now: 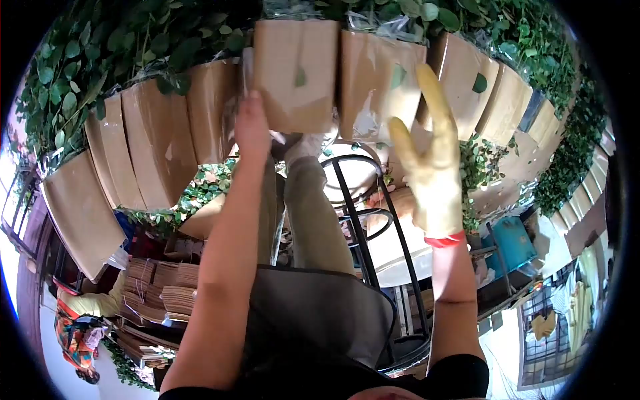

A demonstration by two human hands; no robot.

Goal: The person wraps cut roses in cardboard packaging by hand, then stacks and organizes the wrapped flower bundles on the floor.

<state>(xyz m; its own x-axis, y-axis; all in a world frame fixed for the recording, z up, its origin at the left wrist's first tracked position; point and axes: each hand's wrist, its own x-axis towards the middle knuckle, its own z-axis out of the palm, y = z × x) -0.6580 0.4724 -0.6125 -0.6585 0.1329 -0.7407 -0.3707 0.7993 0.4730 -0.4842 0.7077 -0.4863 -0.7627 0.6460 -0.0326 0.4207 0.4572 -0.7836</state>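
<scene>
Several cardboard-wrapped bundles of leafy green stems stand in a curved row across the upper view. My bare left hand (252, 130) is at the lower left edge of the middle bundle (295, 77), its thumb side against the cardboard and its other fingers largely hidden. My right hand (430, 147) wears a pale yellow glove with a red cuff. Its thumb and fingers are spread, with nothing between them, just in front of the bundle (380, 87) to the right of the middle one. Clear plastic covers the wrapped cardboard.
A black metal stool (360, 220) stands below the row, beside my legs. Stacked folded cardboard (160, 287) lies at lower left, near another person (80, 327). A teal container (512, 245) is at right. Leaves (487, 163) lie beyond the bundles.
</scene>
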